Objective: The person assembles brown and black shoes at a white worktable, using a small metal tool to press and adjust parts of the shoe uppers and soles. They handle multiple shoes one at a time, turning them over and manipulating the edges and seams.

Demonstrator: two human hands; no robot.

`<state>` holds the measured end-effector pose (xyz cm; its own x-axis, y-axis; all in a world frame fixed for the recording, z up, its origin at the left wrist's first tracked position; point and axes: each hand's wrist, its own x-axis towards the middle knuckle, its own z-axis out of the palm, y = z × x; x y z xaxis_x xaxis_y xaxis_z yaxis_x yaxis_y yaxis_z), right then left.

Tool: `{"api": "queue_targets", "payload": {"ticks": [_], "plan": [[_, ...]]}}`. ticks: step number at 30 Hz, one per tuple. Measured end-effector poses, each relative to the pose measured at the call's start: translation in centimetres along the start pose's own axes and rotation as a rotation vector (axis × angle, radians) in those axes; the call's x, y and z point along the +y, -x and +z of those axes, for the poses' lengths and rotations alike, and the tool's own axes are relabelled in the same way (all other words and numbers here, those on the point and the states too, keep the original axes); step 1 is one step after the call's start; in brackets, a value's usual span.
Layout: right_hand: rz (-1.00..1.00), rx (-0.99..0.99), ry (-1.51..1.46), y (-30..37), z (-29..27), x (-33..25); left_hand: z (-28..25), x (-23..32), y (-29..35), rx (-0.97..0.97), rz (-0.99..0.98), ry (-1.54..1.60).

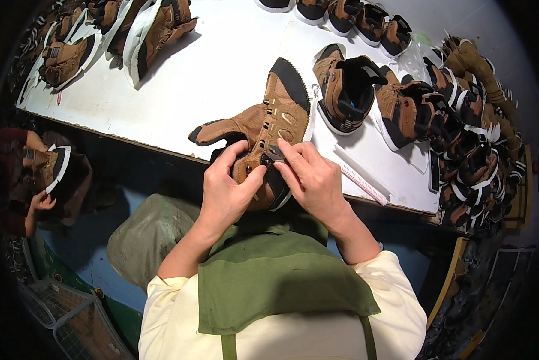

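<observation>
A brown and black shoe (268, 117) lies over the table's front edge, its toe pointing away from me and a white edge along its right side. Eyelets and dark lace loops run down its front. My left hand (230, 183) grips the shoe near the collar, with thumb and fingers pressed on the lacing area. Against the same spot, my right hand (311, 174) pinches a small dark pointed tool (274, 155). Its exact kind is hard to make out between the fingers. The inside of the shoe is mostly hidden.
On the white table (221, 36), finished-looking shoes (349, 90) stand close on the right, beside a pile (473, 132). More uppers (155, 39) lie at the far left. A clear strip with red marks (362, 179) is by the front edge. Left, a co-worker's hand (41, 201) holds a shoe.
</observation>
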<state>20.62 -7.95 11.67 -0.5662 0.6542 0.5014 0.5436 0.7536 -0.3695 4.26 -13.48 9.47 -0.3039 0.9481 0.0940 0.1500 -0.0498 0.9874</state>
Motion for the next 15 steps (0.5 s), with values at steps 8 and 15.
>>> {"api": "queue_targets", "payload": {"ticks": [8,15], "plan": [[0.017,-0.003,0.006,-0.03,-0.21,-0.2,0.09,-0.13,-0.01,0.004,0.008,-0.007],[0.017,0.028,-0.009,0.1,0.33,0.12,0.11,0.08,0.07,-0.009,-0.009,0.006]]}}
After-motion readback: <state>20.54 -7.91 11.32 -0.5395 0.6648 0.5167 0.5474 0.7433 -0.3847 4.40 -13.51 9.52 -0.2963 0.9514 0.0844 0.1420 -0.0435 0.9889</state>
